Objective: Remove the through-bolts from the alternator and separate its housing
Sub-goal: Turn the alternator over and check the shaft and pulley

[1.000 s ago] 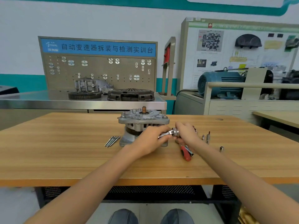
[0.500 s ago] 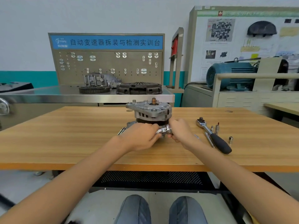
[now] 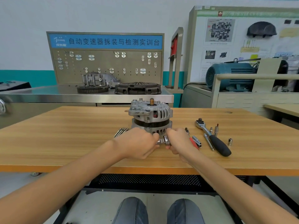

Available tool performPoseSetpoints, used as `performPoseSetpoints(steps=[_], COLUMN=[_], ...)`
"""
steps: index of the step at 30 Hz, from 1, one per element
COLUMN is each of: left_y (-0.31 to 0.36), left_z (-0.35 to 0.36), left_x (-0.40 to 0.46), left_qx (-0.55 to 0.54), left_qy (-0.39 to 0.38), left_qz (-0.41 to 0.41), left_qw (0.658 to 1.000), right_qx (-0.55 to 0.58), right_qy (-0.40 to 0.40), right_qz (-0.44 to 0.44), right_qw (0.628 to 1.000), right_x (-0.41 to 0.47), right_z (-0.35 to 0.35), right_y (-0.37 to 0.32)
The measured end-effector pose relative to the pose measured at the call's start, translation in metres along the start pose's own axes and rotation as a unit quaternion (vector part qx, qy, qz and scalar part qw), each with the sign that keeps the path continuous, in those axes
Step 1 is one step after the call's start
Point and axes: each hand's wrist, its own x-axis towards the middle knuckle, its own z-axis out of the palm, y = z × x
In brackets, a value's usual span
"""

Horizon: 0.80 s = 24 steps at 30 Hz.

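Matt cast-metal alternator [image 3: 151,117], smooth wood-grain table [image 3: 64,135], shiny ratchet [image 3: 165,141].

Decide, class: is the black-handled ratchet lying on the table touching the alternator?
Apart. The head view shows the black-handled ratchet lying to the right of the alternator, with bare wooden table plainly visible between them.

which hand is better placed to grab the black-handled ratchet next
Right. The black-handled ratchet lies on the table to the right of the right hand; the left hand sits farther away, and both hands hold a small chrome tool.

Alternator [image 3: 150,118] mid-table [image 3: 64,135]; bolts [image 3: 120,132] left of it, ratchet [image 3: 212,137] right, hands before it.
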Motion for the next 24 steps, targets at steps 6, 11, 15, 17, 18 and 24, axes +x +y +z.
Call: performPoseSetpoints(steps=[6,11,15,17,18,24], left_y=[-0.004,0.001,0.001,-0.001,-0.001,-0.014], left_z=[-0.009,-0.013,-0.013,-0.014,-0.014,-0.014], left_x=[-0.002,-0.006,-0.016,-0.022,-0.025,-0.035], left_qx=[0.017,0.046,0.030,-0.005,-0.045,-0.286], left_qy=[0.002,-0.038,-0.030,-0.042,-0.042,-0.031], left_qz=[-0.001,0.018,0.024,0.015,-0.003,-0.108], left_qw=[1.000,0.998,0.999,0.999,0.998,0.951], right_qx=[0.078,0.070,0.081,0.087,0.096,0.106], right_qy=[-0.025,-0.070,-0.132,-0.157,-0.166,-0.158], right_qz=[0.047,0.078,0.095,0.112,0.118,0.110], right_qw=[0.996,0.992,0.983,0.977,0.974,0.976], right_x=[-0.002,-0.010,-0.015,-0.015,-0.014,-0.003], right_z=[0.002,0.011,0.015,0.016,0.015,0.013], right_y=[-0.007,-0.009,-0.008,-0.006,-0.007,-0.009])
